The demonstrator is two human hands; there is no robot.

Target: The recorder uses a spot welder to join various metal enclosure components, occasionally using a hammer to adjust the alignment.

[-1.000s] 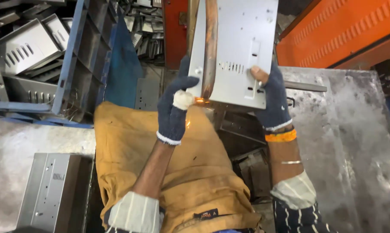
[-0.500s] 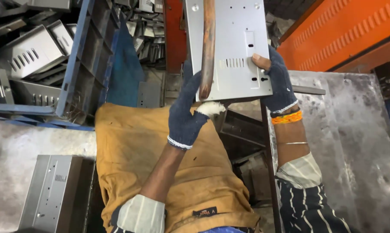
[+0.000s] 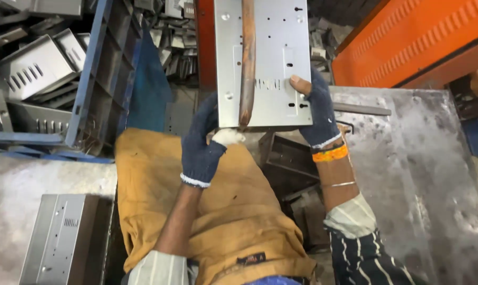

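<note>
we hold a grey metal panel (image 3: 273, 58) up in front of us with both gloved hands, above our lap and the yellow apron (image 3: 218, 221). our left hand (image 3: 204, 140) grips the panel's lower left corner, fingers curled around the edge and the white thumb tip pressed against the bottom rim. our right hand (image 3: 315, 111) clamps the lower right edge, its bare thumb tip lying flat on the panel's face and the other fingers hidden behind. a copper rod (image 3: 247, 60) runs down over the middle of the panel, its lower end near the bottom edge, just above our left thumb. to the right lies a worn steel table (image 3: 418, 174), with an orange housing (image 3: 408, 37) beyond it. on the left a blue crate (image 3: 91, 79) holds more grey metal parts, and another grey box (image 3: 59, 240) sits on the floor by our left knee.
</note>
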